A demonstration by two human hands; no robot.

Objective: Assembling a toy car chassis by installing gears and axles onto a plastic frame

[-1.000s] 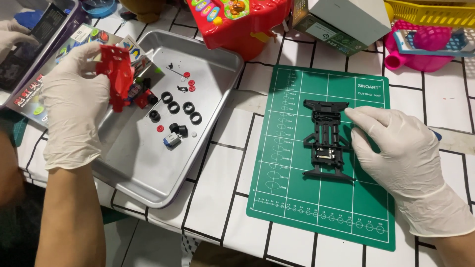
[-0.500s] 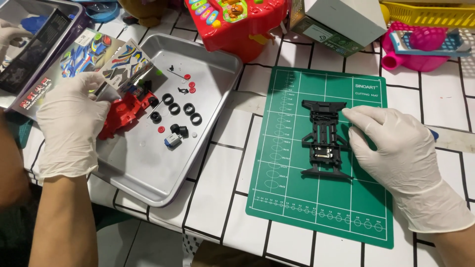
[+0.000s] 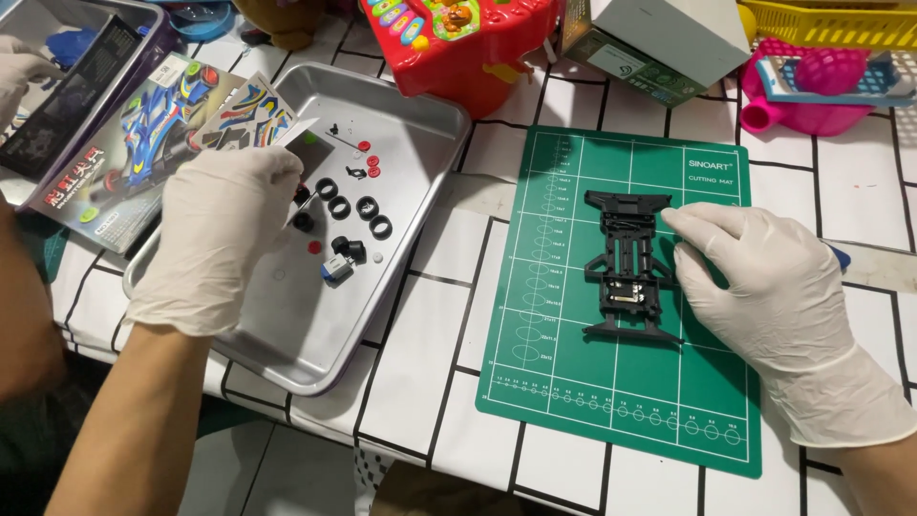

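Left hand (image 3: pixel 224 234) over the metal tray (image 3: pixel 315 334) of small parts — right hand (image 3: pixel 764 287) on the black chassis (image 3: pixel 626 263) on the green mat (image 3: pixel 573 382).

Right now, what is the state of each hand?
Left hand: over the metal tray, palm hidden; grip cannot be told.
Right hand: open, resting on the black chassis.
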